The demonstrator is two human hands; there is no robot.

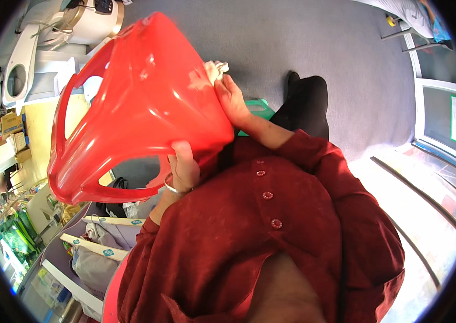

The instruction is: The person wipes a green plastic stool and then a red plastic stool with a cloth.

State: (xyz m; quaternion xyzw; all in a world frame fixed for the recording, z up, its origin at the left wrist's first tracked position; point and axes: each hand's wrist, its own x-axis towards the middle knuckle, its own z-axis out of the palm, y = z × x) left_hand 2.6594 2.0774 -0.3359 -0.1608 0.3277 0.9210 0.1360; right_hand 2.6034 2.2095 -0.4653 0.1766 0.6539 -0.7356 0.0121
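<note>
A glossy red plastic chair (139, 105) is tilted in front of my torso, its curved sides with large openings towards the left. My left hand (184, 164), with a bangle at the wrist, grips its rim beside the lower opening. Against the chair's right-hand face, my right hand (230, 97) presses a crumpled whitish cloth (215, 70). The fingertips of that hand lie over the cloth's near edge.
Part of a green plastic stool (258, 107) shows beyond my right forearm. White appliances (86, 24) stand at upper left, above packed shelves. A purplish bin (102, 242) holds bags at lower left. A glass door (442, 117) and another person (409, 16) are at right.
</note>
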